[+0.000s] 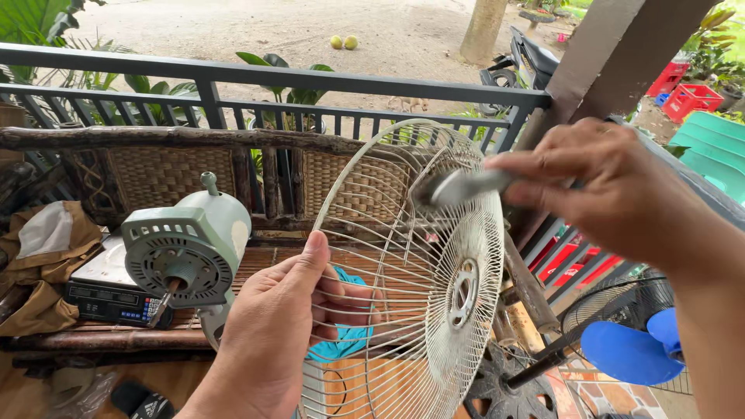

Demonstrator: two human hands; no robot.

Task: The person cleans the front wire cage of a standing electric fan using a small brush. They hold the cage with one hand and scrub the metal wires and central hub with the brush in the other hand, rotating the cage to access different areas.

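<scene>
Two hands on the white fan guard [419, 287], held upright at centre, near side of the rattan bench [155, 167]. Left hand [272, 334] fingers clamp the wire rim; right hand [613, 186] fingers closed round a brush [458, 188] touching the guard's top. Advice: brace the rim, stroke along the wires. Bristles blurred; fan motor [186, 248] sits left.

A home porch used as an open-air fan repair spot: a dark railing [295, 77] fences it from a dirt yard [310, 31], a woven bench [155, 174] carries a fan motor [186, 248], and plastic crates [687, 97] stand far right.
</scene>
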